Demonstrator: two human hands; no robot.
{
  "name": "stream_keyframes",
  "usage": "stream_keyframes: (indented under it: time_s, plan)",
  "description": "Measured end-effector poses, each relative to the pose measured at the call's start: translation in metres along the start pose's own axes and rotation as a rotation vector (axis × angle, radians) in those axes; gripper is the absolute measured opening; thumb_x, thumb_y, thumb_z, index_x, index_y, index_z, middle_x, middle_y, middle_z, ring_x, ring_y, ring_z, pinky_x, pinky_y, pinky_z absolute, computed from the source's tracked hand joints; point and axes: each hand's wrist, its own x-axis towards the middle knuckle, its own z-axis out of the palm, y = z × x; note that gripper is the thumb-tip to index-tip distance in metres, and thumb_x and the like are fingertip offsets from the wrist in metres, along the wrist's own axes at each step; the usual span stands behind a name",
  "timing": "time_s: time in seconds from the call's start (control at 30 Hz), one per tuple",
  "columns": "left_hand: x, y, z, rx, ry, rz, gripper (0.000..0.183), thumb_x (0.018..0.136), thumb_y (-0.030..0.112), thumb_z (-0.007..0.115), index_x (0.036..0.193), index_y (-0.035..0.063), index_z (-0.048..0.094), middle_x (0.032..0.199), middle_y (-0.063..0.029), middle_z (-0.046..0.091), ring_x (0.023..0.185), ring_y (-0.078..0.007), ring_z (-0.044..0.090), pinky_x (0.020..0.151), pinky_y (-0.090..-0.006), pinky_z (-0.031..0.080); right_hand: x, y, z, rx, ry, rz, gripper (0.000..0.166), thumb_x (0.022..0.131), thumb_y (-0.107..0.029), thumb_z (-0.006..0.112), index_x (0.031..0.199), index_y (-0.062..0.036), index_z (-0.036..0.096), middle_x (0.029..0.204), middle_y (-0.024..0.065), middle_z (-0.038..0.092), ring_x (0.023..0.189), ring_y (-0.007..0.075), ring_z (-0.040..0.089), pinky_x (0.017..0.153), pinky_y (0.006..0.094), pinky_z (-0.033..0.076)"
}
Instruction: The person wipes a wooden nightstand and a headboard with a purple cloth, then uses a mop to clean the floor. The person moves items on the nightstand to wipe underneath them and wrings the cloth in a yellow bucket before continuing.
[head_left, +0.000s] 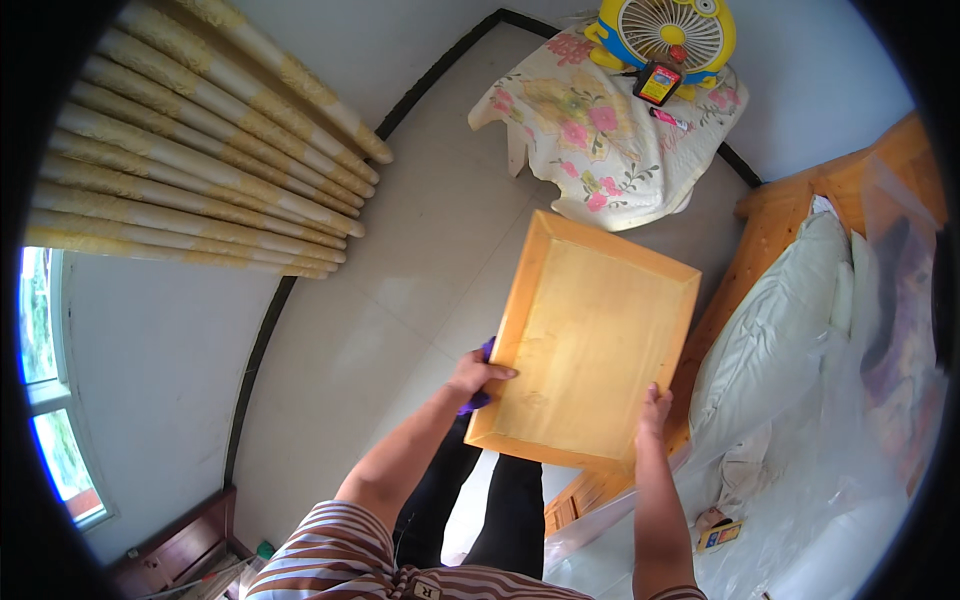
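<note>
Both of my hands hold a wooden panel with a raised frame (592, 352), up off the floor and tilted in front of my body. My left hand (478, 373) grips its left edge, thumb over the frame, with a purple cloth (475, 405) pinched between palm and wood. On the lower right edge, my right hand (655, 411) has its thumb on top; its other fingers are mostly hidden behind the panel. The recessed face of the panel points up towards me and bears a few faint marks.
Ahead, a cloth-covered table (540, 90) carries a yellow fan (670, 34), a dark bottle (658, 81) and a pink tube (667, 118). To the right stands a wooden bed (765, 217) with a pillow (780, 322) and plastic sheeting (810, 480). Curtains (202, 165) hang at left.
</note>
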Motion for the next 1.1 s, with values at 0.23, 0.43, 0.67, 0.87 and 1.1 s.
stream_keyframes:
  time_s: [0.23, 0.43, 0.67, 0.87, 1.1]
  plan:
    - [-0.038, 0.023, -0.121, 0.043, 0.13, -0.048, 0.041, 0.065, 0.006, 0.074, 0.103, -0.0007, 0.058, 0.09, -0.0092, 0.064, 0.078, -0.0193, 0.061, 0.071, -0.0334, 0.05, -0.105, -0.09, 0.07, 0.122, -0.176, 0.021, 0.033, 0.08, -0.02, 0.059, 0.099, 0.0037, 0.048, 0.094, 0.0204, 0.056, 0.085, 0.0303, 0.056, 0.075, 0.0391, 0.044]
    - [-0.063, 0.004, -0.198, 0.107, 0.466, 0.158, 0.039, 0.076, 0.025, 0.07, 0.1, -0.003, 0.059, 0.087, -0.0076, 0.063, 0.075, -0.0162, 0.059, 0.07, -0.0294, 0.047, -0.145, -0.154, 0.089, -0.07, -0.288, -0.12, 0.052, 0.078, -0.027, 0.063, 0.112, 0.0057, 0.04, 0.113, 0.0272, 0.047, 0.1, 0.0408, 0.048, 0.085, 0.0466, 0.04]
    - [-0.156, 0.045, -0.205, 0.127, 0.811, 0.422, 0.038, 0.083, 0.03, 0.063, 0.096, -0.0051, 0.061, 0.085, -0.0098, 0.064, 0.069, -0.0173, 0.063, 0.064, -0.03, 0.052, -0.127, -0.148, 0.067, -0.074, -0.405, 0.047, 0.063, 0.077, -0.03, 0.066, 0.121, 0.0036, 0.035, 0.112, 0.0273, 0.045, 0.104, 0.0394, 0.047, 0.089, 0.0423, 0.04]
    - [-0.217, 0.122, -0.049, 0.136, 0.374, 0.3, 0.046, 0.081, 0.032, 0.062, 0.105, -0.0075, 0.056, 0.094, -0.0157, 0.063, 0.078, -0.0229, 0.063, 0.073, -0.0345, 0.052, -0.157, -0.185, 0.025, 0.078, -0.236, -0.148, 0.072, 0.082, -0.037, 0.06, 0.134, -0.0012, 0.026, 0.136, 0.02, 0.029, 0.125, 0.0365, 0.029, 0.102, 0.0423, 0.028]
    - [-0.175, 0.096, 0.125, 0.251, -0.042, 0.095, 0.059, 0.08, 0.029, 0.063, 0.123, -0.0054, 0.044, 0.121, -0.0147, 0.049, 0.109, -0.0274, 0.049, 0.096, -0.0348, 0.036, -0.16, -0.196, -0.072, 1.269, -1.097, 0.032, 0.098, 0.067, -0.033, 0.078, 0.139, -0.0009, 0.019, 0.138, 0.017, 0.03, 0.128, 0.0231, 0.029, 0.107, 0.0357, 0.022]
